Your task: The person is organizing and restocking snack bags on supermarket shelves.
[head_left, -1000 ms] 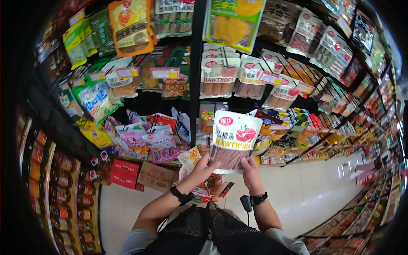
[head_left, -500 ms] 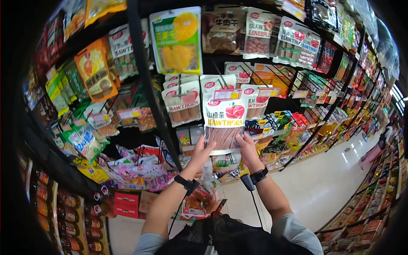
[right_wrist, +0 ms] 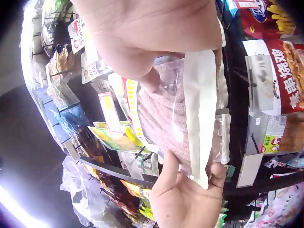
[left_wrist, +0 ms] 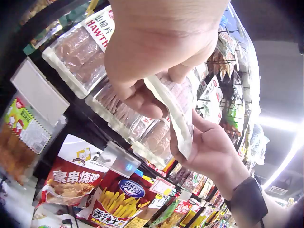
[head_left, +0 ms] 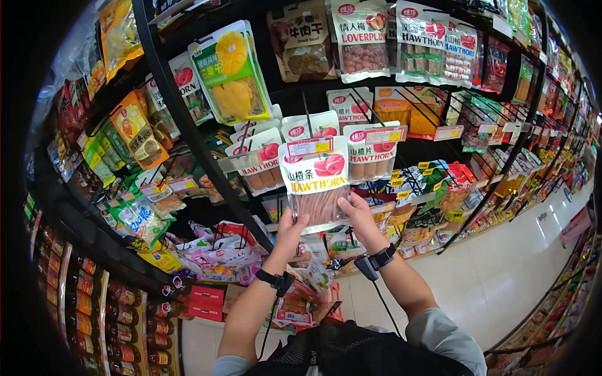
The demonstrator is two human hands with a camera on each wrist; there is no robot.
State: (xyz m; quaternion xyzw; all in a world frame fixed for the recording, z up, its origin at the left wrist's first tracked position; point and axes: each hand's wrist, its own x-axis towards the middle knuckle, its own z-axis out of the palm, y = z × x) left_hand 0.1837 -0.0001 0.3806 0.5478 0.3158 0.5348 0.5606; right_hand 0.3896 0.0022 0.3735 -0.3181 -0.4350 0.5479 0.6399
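A white pouch (head_left: 315, 182) with a clear lower window showing thin brownish-pink strips is held upright between both hands in the head view. My left hand (head_left: 290, 234) grips its lower left corner, thumb on the front. The lower right edge is pinched by my right hand (head_left: 360, 216). A price tag (head_left: 310, 146) overlaps the pouch's top, among similar hanging pouches (head_left: 372, 153). Seen in the left wrist view, the pouch's pale bottom edge (left_wrist: 172, 114) lies between the hands; the right wrist view shows the strips (right_wrist: 159, 116) and fingers on both sides.
Black metal rack posts and hooks surround the pouches, with a slanting post (head_left: 188, 119) on the left. Snack bags hang below and to the right. A red box (head_left: 206, 303) and bottled goods (head_left: 120, 351) stand at lower left, beside a pale tiled floor (head_left: 439, 288).
Both hands have raised the pouch toward the hanging row, where a price tag now overlaps its top. The head view has shifted rightward along the shelves; both hands still grip the pouch.
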